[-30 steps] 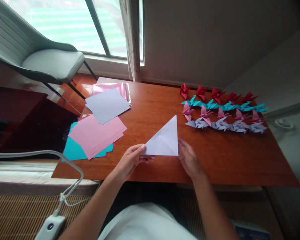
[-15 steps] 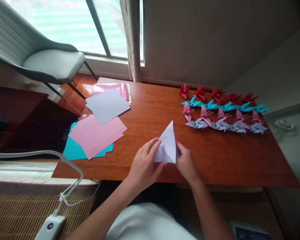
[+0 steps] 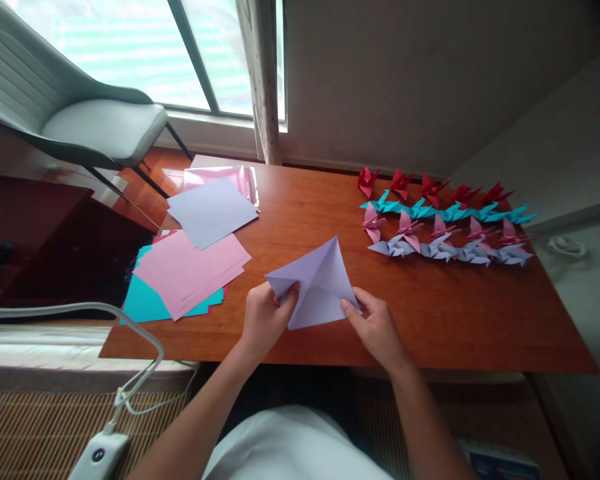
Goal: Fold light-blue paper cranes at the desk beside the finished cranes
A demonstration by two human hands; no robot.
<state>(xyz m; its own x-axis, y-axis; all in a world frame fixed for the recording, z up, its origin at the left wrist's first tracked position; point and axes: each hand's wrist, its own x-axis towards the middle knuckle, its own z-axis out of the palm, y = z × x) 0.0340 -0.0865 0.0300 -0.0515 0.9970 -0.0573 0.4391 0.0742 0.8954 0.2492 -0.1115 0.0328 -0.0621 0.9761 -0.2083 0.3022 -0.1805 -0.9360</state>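
A pale lavender sheet of origami paper [image 3: 323, 293], partly folded with a crease running up to its top point, is held above the near side of the table. My left hand [image 3: 267, 317] pinches its left flap, thumb on top and fingers underneath. On the opposite side, my right hand [image 3: 375, 323] grips the right corner between thumb and fingers. Both hands are closed on the paper, and the fingers beneath it are hidden.
Pink sheets [image 3: 193, 270] and blue sheets [image 3: 145, 303] lie at the table's left, below lavender sheets [image 3: 213, 210] and a clear pink packet [image 3: 220, 177]. Rows of folded paper cranes [image 3: 433, 190] stand at the right. A white cable [image 3: 145, 333] arcs past the table's left edge.
The paper has gone from a narrow triangle to a wider, opened shape. My left hand has moved left and now pinches a flap; my right hand has its thumb on top of the corner.
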